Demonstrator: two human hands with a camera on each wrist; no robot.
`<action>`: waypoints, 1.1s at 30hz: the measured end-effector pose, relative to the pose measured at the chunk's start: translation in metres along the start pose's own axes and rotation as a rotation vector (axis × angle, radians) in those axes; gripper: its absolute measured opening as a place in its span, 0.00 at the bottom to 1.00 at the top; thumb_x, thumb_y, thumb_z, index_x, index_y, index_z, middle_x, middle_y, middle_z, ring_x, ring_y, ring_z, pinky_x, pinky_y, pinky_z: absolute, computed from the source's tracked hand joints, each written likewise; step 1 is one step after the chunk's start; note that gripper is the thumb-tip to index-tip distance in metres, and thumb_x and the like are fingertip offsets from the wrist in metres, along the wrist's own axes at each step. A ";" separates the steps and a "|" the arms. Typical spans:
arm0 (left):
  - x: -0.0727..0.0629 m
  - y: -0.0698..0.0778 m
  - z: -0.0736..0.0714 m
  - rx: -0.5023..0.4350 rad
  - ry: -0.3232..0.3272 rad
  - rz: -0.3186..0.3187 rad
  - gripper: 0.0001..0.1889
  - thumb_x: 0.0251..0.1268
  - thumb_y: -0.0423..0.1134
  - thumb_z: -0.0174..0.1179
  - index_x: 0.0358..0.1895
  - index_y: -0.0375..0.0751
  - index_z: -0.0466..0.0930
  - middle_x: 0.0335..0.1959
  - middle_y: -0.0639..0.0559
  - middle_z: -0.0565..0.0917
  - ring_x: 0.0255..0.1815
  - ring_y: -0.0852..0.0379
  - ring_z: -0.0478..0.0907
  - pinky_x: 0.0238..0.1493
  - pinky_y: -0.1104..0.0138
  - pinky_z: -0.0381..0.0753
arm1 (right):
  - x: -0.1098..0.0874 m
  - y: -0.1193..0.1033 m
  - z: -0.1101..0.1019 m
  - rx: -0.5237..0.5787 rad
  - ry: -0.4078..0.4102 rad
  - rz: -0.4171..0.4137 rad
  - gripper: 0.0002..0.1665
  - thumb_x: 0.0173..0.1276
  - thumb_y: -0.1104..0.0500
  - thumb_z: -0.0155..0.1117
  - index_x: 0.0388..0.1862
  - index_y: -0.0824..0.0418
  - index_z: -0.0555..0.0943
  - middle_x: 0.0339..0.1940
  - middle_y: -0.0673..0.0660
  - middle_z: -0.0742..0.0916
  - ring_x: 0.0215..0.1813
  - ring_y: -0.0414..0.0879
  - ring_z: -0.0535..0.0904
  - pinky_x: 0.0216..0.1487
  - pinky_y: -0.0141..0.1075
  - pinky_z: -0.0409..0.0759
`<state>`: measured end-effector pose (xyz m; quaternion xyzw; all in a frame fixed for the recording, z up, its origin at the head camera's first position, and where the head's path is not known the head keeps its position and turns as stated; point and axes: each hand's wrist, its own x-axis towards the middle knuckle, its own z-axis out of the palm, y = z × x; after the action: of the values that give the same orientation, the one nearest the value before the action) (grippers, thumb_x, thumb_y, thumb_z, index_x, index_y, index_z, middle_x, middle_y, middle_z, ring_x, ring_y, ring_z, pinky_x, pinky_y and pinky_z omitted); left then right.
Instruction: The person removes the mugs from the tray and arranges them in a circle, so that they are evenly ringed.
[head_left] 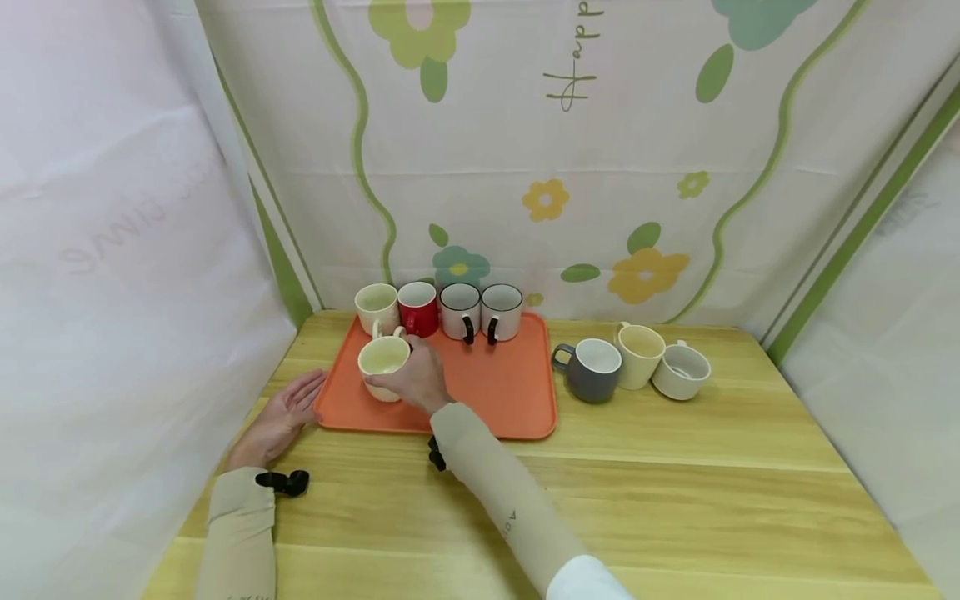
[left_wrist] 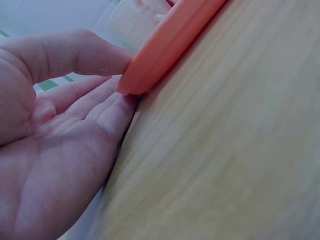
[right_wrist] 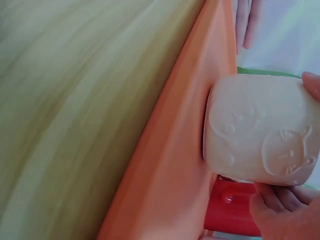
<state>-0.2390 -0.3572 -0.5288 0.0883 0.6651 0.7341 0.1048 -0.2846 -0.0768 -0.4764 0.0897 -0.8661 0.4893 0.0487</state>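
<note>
In the head view my right hand (head_left: 420, 379) grips a cream mug (head_left: 384, 358) over the left part of an orange tray (head_left: 495, 392). In the right wrist view this mug (right_wrist: 260, 130) shows raised face-like shapes on its side, and its base is at the tray surface; whether it fully rests there I cannot tell. My left hand (head_left: 281, 421) lies at the tray's left edge with its fingers straight. The left wrist view shows the thumb touching the tray rim (left_wrist: 155, 50). Behind the held mug stand another cream mug (head_left: 375, 307) and a red mug (head_left: 420, 312).
Two white mugs with black rims and handles, one left (head_left: 459, 312) and one right (head_left: 501, 312), stand along the tray's back. To its right on the wooden table (head_left: 675, 483) are a grey mug (head_left: 592, 375), a beige mug (head_left: 640, 354) and a low white mug (head_left: 681, 371).
</note>
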 end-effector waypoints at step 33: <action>0.002 0.003 -0.001 -0.010 -0.039 -0.018 0.49 0.70 0.13 0.52 0.86 0.29 0.31 0.87 0.28 0.32 0.89 0.44 0.34 0.70 0.79 0.76 | -0.200 0.121 -0.345 -0.241 0.099 0.100 0.52 0.45 0.45 0.92 0.69 0.60 0.80 0.60 0.63 0.88 0.52 0.22 0.79 0.53 0.10 0.73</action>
<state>-0.2410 -0.3582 -0.5257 0.0961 0.6602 0.7344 0.1247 -0.1147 0.3011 -0.4347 0.0155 -0.9185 0.3875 0.0771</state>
